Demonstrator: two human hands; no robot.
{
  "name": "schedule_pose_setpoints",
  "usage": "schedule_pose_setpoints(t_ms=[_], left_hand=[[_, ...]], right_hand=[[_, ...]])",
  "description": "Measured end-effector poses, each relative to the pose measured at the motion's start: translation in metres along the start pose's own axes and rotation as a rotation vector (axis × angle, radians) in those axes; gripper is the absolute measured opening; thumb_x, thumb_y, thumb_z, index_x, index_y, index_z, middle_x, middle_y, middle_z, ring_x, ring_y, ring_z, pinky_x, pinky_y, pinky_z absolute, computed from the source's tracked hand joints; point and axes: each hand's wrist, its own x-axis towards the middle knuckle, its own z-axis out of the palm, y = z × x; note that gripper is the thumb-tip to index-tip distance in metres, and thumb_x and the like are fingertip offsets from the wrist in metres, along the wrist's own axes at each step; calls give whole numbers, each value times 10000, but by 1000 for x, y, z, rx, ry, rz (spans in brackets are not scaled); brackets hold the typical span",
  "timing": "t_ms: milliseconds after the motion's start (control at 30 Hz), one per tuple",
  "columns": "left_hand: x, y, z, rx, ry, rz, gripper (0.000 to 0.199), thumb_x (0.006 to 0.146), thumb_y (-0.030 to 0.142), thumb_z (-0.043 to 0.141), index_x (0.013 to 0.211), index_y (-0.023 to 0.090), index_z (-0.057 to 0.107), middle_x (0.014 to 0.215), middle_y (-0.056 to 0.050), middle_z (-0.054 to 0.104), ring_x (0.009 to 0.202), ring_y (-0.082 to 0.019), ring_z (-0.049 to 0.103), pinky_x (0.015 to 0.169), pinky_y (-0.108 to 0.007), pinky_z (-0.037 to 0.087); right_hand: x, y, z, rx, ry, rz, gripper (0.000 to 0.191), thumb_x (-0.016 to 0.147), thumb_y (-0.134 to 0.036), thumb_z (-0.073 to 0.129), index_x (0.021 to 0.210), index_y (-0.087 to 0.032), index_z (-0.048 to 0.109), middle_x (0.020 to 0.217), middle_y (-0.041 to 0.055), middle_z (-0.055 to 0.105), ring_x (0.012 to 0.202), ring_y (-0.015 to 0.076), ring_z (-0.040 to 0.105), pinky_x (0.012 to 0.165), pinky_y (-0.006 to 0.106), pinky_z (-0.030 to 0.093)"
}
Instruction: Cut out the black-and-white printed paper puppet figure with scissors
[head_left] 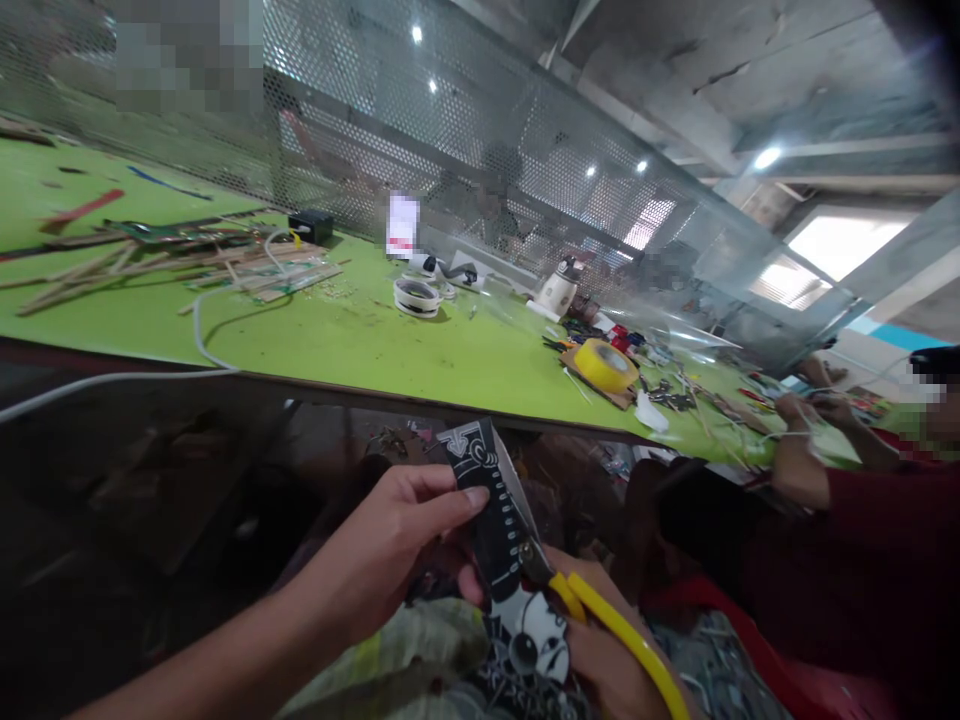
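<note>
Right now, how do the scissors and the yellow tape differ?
The scissors are in the right hand, below the table edge in the picture; the tape lies on cardboard on the table, with no hand on it. The scissors are long, with metal blades and looped handles; the tape is a round roll. Both show bright yellow, the scissors only on their handles.

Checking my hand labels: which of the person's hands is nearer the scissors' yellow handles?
Right. The right hand is at the yellow handles, holding them; the left hand is farther off, left of them, pinching the black patterned strip.
</note>
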Motion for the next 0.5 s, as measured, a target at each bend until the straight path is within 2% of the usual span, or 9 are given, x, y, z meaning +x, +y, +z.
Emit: schedule_pose_setpoints(t_ms=[100, 267, 400, 500], left_hand=[[-1, -1, 3, 4, 12, 14, 238, 834, 291, 663, 689, 114, 729, 600, -77, 707, 463, -129, 624, 456, -203, 516], [-2, -6, 8, 31, 74, 14, 265, 811, 345, 683, 718, 101, 729, 669, -117, 727, 474, -145, 621, 457, -231, 514], [-3, -11, 11, 2, 104, 17, 263, 808, 358, 686, 745, 105, 724, 673, -105, 719, 464, -145, 610, 447, -239, 515], [-3, -12, 13, -31, 119, 33, 242, 809, 335, 689, 746, 104, 724, 644, -84, 703, 461, -136, 604, 446, -229, 521]], right_hand=[[0, -1, 2, 65, -36, -17, 274, 820, -398, 650, 996, -199, 715, 903, 37, 681, 882, 208, 609, 772, 275, 445], [2, -5, 3, -53, 21, -12, 266, 812, -428, 649, 908, -193, 731, 810, 36, 690, 832, 232, 640, 805, 323, 474], [8, 12, 4, -99, 64, -18, 319, 798, -473, 673, 914, -179, 718, 805, 40, 699, 792, 231, 660, 769, 344, 507], [8, 27, 4, -148, 118, -35, 318, 883, -435, 615, 1030, -157, 664, 947, 52, 694, 825, 196, 662, 758, 363, 542]])
